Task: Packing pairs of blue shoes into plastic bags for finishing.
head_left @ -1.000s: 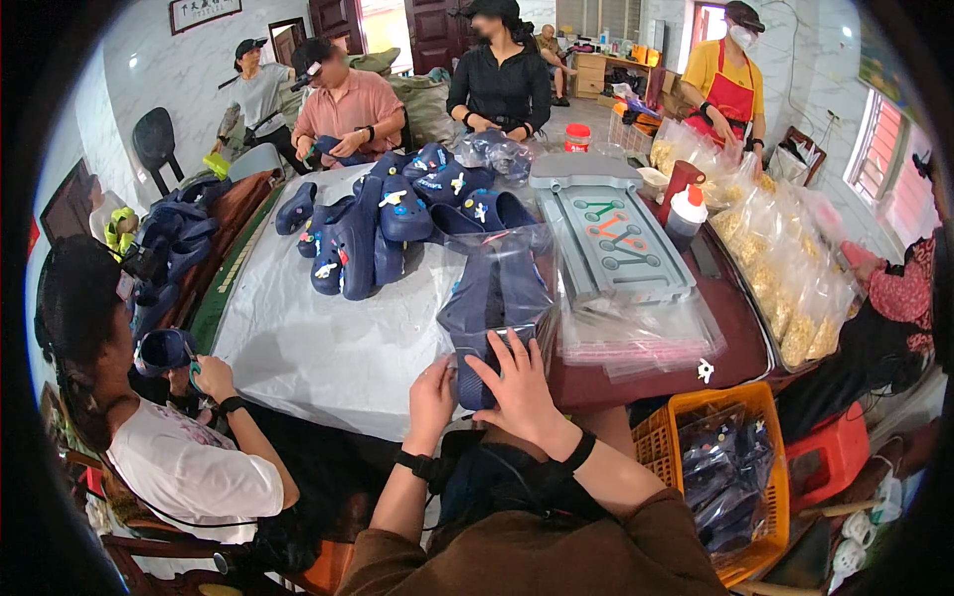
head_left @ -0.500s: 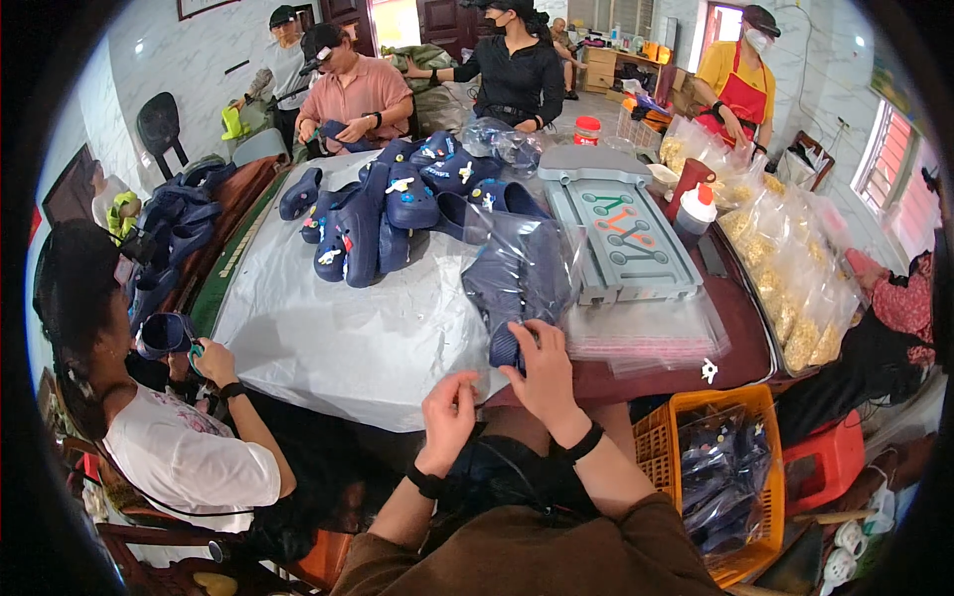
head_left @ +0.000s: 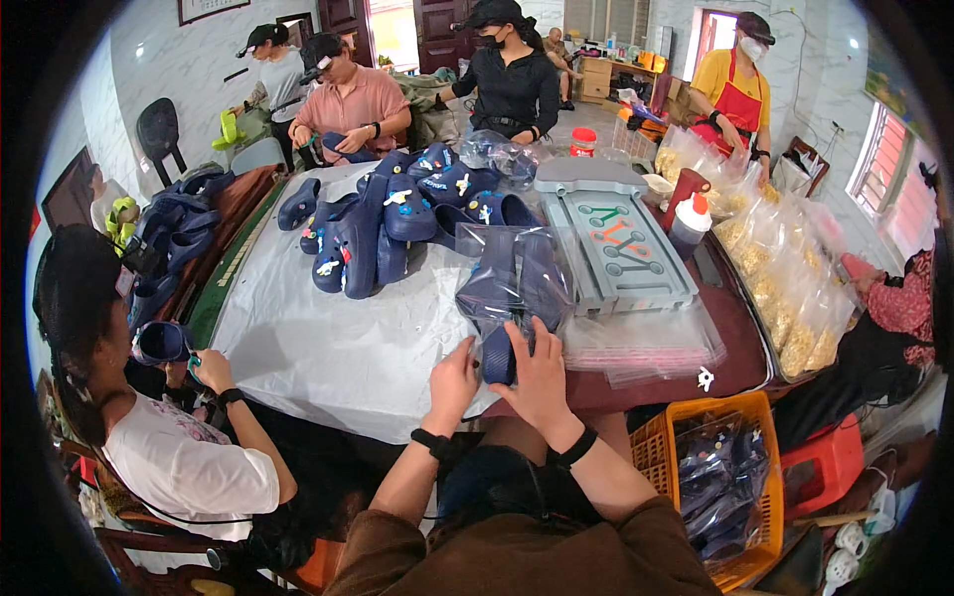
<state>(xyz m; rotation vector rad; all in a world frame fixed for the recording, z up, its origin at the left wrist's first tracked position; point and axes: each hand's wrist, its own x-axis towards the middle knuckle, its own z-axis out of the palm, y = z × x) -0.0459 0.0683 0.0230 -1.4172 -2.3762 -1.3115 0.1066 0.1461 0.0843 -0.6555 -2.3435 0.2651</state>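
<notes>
I sit at a maroon desk [head_left: 743, 333] partly covered with a white sheet [head_left: 318, 343]. On it lies a heap of charm-studded navy clogs [head_left: 363, 248]; rightward, a grey plastic panel [head_left: 611, 273]. Between them, at my edge, are bagged navy clogs [head_left: 494, 290]. My right grip [head_left: 540, 379] clasps their near end, thumb against fingers; my left grip [head_left: 454, 387] curls just beside, whether pinching I cannot tell.
</notes>
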